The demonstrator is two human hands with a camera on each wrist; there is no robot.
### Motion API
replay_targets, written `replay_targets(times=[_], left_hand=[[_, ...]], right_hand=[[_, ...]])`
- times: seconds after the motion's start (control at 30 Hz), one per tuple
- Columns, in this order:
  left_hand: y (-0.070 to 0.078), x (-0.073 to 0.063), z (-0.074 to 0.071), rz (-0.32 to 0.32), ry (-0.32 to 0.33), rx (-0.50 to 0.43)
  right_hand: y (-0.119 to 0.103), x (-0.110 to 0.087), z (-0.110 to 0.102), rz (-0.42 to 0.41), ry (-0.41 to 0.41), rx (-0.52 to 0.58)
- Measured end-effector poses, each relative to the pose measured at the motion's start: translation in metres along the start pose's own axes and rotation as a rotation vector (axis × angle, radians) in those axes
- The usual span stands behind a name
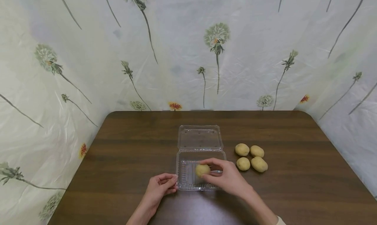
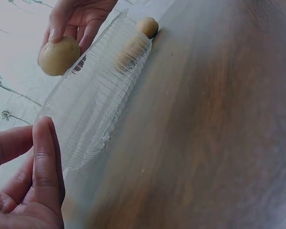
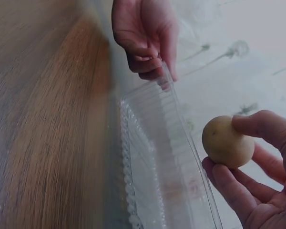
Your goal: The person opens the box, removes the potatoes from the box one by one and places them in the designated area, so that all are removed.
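A clear plastic clamshell container (image 1: 188, 184) lies on the table with its lid (image 1: 200, 138) folded back, away from the person. My left hand (image 1: 160, 189) pinches the container's left rim near the front corner, between thumb and fingers; the left wrist view shows the fingertips (image 2: 44, 138) at that edge. Above the container's base, my right hand (image 1: 228, 177) holds a potato (image 1: 202, 170) between thumb and fingers. In the right wrist view this potato (image 3: 227, 142) is round and pale yellow, level with the upper rim. The container's base holds nothing else in the head view.
Several potatoes lie in a cluster right of the container, among them a near right potato (image 1: 259, 164) and a far left potato (image 1: 242, 149). The brown wooden table (image 1: 132, 146) meets a flower-printed curtain (image 1: 176, 55) at its back and sides.
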State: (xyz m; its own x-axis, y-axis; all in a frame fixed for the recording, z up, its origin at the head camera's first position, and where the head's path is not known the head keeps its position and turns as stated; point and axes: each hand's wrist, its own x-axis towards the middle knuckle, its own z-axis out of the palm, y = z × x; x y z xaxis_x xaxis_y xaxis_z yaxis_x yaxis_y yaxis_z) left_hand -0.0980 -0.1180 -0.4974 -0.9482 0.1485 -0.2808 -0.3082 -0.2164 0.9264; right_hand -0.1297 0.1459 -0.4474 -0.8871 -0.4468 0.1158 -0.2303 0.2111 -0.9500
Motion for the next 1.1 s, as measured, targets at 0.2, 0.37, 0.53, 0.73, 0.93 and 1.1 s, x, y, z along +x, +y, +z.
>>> replay_targets(times=[0.2,0.37,0.53,0.73,0.93,1.1], left_hand=[[0.0,0.0,0.0,0.002,-0.001,-0.002],[0.0,0.0,0.001,0.009,-0.003,0.0],[0.001,-0.001,0.001,0.009,0.001,0.0],[0.001,-0.001,0.002,0.01,-0.001,-0.005],[0.0,0.0,0.001,0.01,-0.001,-0.003],[0.0,0.0,0.0,0.009,-0.002,-0.003]], right_hand=[[0.001,-0.006,-0.006,0.023,0.023,0.001],[0.002,-0.01,-0.01,0.038,0.028,0.008],[0.002,-0.013,-0.012,0.034,0.031,0.006],[0.001,-0.016,-0.013,0.038,0.03,-0.007],[0.002,-0.018,-0.013,0.032,0.033,0.011],[0.003,-0.021,-0.014,0.017,0.038,0.005]])
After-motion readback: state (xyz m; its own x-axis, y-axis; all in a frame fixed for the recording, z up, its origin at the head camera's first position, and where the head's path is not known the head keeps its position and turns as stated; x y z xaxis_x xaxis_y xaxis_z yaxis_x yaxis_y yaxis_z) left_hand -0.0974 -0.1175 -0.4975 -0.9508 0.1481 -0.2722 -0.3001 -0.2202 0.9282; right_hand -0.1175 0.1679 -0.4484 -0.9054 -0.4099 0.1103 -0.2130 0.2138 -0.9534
